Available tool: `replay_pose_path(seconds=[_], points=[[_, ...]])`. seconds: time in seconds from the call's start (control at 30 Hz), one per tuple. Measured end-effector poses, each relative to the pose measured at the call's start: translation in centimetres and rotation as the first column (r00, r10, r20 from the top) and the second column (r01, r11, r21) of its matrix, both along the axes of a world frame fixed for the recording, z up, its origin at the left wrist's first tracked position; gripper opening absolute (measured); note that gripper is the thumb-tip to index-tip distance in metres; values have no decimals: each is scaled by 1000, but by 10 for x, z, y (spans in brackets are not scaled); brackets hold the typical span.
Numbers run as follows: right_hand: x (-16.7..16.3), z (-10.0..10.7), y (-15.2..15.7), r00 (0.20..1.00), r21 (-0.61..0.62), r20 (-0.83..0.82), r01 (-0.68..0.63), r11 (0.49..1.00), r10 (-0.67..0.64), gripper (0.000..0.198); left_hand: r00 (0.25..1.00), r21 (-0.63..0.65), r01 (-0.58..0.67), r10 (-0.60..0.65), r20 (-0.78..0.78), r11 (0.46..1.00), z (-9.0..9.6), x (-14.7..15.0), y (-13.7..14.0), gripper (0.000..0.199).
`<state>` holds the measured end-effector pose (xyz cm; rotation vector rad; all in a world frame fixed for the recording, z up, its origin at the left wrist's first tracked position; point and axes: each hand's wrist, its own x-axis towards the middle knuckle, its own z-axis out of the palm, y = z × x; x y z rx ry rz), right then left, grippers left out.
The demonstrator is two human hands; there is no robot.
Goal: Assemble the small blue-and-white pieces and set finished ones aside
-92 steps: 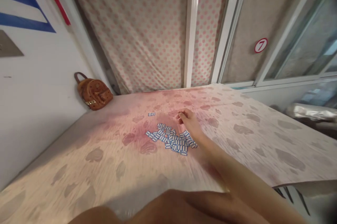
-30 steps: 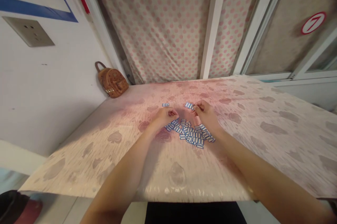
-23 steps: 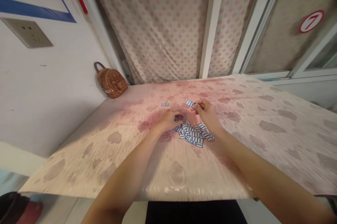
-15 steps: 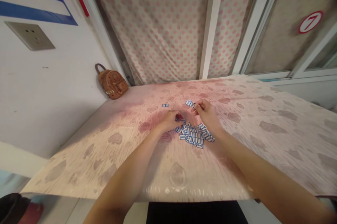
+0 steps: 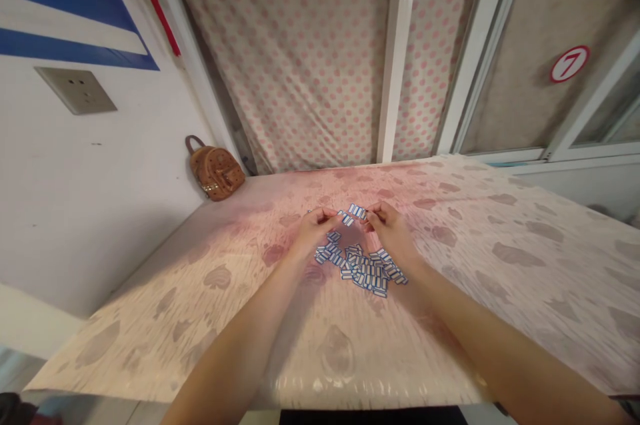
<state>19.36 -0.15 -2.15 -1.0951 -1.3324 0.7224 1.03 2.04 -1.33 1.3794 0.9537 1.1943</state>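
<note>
My left hand [image 5: 315,228] pinches a short strip of small white, blue-edged rectangles [image 5: 345,218] between thumb and fingertips. In my right hand [image 5: 389,224] is a similar blue-edged strip [image 5: 357,211], gripped at its right end. The two strips are held close together above the table; whether they touch I cannot tell. Below my hands lies a heap of the same blue-edged pieces [image 5: 367,270], partly overlapping, near my right wrist. A smaller cluster of these pieces [image 5: 329,252] lies to its left, under my left hand.
A patterned cloth [image 5: 220,318] covers the table. At the back left corner a small brown backpack-shaped bag [image 5: 217,173] leans against the wall. A wall socket [image 5: 77,90] is at the left, and a dotted curtain [image 5: 310,78] hangs behind the table.
My left hand has come up and away from the pieces, now holding a strip beside the one in my right hand. The left cluster is uncovered. The camera view has shifted slightly.
</note>
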Motion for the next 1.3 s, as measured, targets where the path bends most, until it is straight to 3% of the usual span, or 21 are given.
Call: replay_pose_path(seconds=[0.23,0.6,1.0,1.17,1.3], points=[[-6,6,-10,994,-9,29,-110,994,110,15,987,-51,-34,41,154,998,-1,17,-11,33],[-18,8,-14,981,15,-88,-171,985,172,28,979,17,-126,122,165,992,-1,24,-21,23],[-15,11,-18,994,80,31,-103,991,101,15,981,21,-74,69,180,997,9,24,-28,26],[-15,8,-19,991,113,82,-113,987,105,20,978,8,-82,79,195,997,10,24,-29,24],[-16,12,-24,974,156,211,-121,980,87,37,968,-19,-62,65,241,998,11,22,-28,28]])
